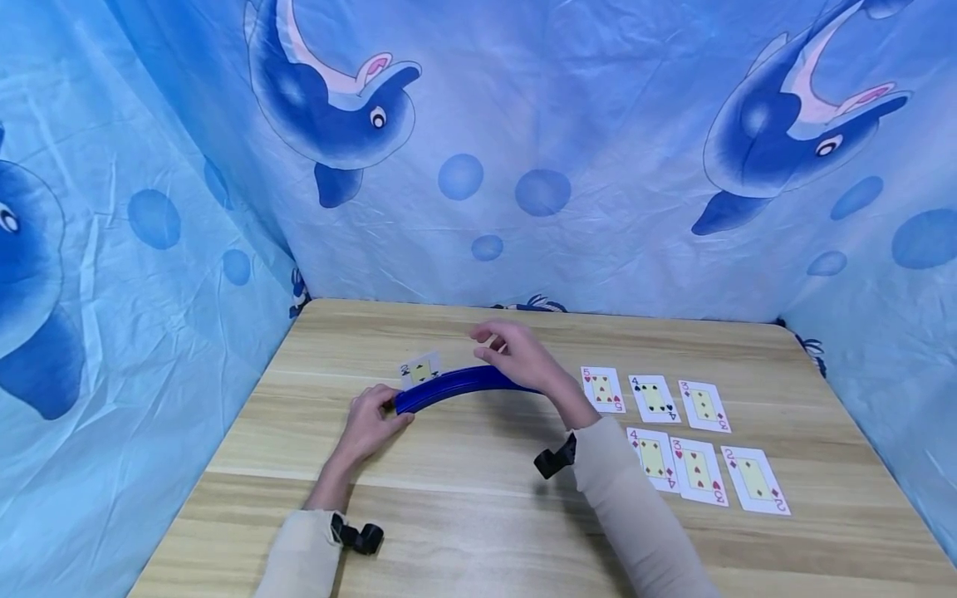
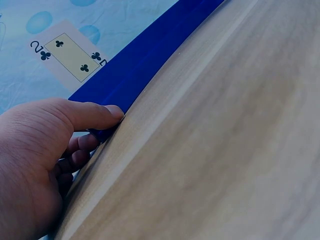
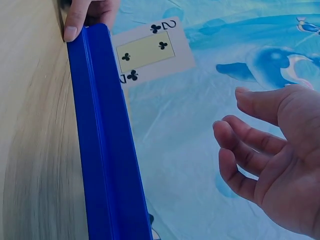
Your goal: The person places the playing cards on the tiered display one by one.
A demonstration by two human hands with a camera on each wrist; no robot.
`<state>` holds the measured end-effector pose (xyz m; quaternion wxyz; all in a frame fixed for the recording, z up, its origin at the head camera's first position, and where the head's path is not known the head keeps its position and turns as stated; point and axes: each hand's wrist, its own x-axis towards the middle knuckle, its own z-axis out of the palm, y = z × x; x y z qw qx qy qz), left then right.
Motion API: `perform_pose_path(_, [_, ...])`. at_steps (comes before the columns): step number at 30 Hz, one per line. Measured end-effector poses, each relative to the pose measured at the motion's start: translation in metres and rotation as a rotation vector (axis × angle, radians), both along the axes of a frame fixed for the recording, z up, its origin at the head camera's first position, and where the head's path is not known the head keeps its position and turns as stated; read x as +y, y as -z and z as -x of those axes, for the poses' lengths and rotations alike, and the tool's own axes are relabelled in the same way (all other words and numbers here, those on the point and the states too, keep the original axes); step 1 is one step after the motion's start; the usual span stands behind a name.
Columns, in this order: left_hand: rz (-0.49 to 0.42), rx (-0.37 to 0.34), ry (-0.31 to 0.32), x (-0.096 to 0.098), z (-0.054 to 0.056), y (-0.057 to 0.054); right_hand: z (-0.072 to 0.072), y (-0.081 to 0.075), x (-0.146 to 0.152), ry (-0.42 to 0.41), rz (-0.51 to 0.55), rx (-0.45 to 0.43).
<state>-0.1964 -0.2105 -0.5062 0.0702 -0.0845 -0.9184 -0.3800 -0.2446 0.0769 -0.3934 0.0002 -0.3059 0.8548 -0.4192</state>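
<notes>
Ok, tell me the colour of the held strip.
The strip is blue, clearest in the right wrist view.

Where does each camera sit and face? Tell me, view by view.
Head: worn on the head, facing forward and down at the table, playing cards and cloth; left hand, right hand and sleeves show.
Left wrist: worn there, facing the blue strip; the left hand gripping it shows.
Right wrist: worn there, facing along the strip; the right hand and part of the left show.
Both wrist views share the strip, the two of clubs and the left hand.
</notes>
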Motion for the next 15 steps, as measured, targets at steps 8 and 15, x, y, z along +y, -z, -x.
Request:
perform_pose_path(8, [-0.004, 0.0, -0.003, 0.0, 0.0, 0.0, -0.012, 0.006, 0.027, 0.065, 0.007, -0.017])
perform_pose_path(15, [-0.002, 0.006, -0.004, 0.0, 0.001, 0.002, -0.022, 0.018, 0.055, 0.121, 0.003, 0.008])
